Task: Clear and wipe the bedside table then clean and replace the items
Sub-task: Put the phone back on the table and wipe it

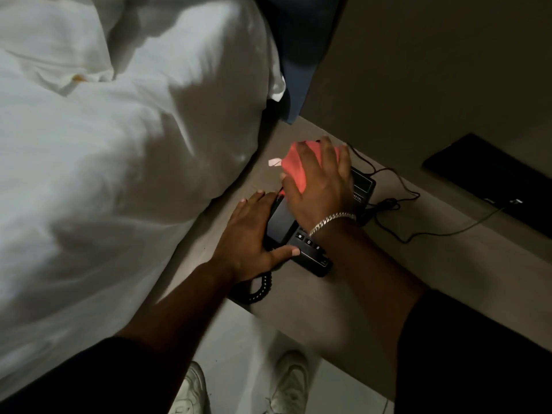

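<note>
1. On desk [388,282], beside bed: black telephone [310,252], keypad end toward the viewer, far end toward the wall; handset [280,218] seated along its left side.
2. Left hand [254,237]: fingers spread flat against the handset's left edge, thumb laid across the near keypad corner; bracing the phone, not closed around it.
3. Right hand [319,186]: palm down, fingers splayed, pressing a red-orange cloth [294,168] onto the phone's far end; silver chain bracelet [331,221] at the wrist.
4. Cloth: bunched under the palm, small pale tag [274,162] sticking out at left onto the desk.
5. Coiled handset cord [260,289]: curled at the desk's near edge, below the left wrist.
6. Thin black cables [397,204]: looped loosely on the desk right of the phone.
7. Flat black panel [490,177]: far right, by the wall; kind unclear.
8. White pillow [119,162]: on the bed, touching the desk's left edge.
9. White shoes [239,389]: on pale floor below.
</note>
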Demonstrator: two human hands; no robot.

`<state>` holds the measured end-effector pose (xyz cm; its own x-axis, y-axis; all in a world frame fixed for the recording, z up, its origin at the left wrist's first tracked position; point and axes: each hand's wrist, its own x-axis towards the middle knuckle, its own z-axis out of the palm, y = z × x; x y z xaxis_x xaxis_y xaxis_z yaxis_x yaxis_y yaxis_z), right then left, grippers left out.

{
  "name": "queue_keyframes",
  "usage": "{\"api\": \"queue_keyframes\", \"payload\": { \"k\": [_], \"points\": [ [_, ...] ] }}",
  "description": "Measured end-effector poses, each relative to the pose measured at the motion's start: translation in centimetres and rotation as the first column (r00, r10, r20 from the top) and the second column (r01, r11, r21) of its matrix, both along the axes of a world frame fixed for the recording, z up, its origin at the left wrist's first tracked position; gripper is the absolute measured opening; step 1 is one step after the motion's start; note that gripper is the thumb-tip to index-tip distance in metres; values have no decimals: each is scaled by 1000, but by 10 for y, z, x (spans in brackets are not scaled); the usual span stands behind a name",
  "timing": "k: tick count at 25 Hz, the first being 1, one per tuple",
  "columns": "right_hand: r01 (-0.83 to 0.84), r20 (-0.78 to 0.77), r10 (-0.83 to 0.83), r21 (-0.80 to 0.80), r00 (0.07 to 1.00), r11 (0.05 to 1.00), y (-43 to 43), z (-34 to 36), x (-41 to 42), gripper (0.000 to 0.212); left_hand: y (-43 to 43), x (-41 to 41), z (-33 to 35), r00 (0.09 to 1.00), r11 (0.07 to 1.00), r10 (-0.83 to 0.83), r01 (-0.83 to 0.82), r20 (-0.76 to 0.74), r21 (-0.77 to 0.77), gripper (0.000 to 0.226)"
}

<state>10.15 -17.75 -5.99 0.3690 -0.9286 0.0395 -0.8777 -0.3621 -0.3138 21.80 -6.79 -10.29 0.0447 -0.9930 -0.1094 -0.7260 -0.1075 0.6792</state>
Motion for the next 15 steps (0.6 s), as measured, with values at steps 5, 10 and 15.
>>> {"api": "queue_keyframes", "payload": {
  "k": [5, 10, 15],
  "points": [
    [176, 102, -175, 8, 979, 984, -29, -1, 5, 60, 0, -1, -4, 999, 999, 15, -13, 42, -32, 104],
    [-76, 18, 75, 3, 997, 997, 74, -7, -2, 58, 1, -4, -5, 1000, 995, 1, 0, 10, -102, 71],
    [132, 141, -121, -76, 983, 988, -3, -6, -7, 56, 3, -5, -8, 995, 996, 30, -22, 100, -86, 106]
  ]
}}
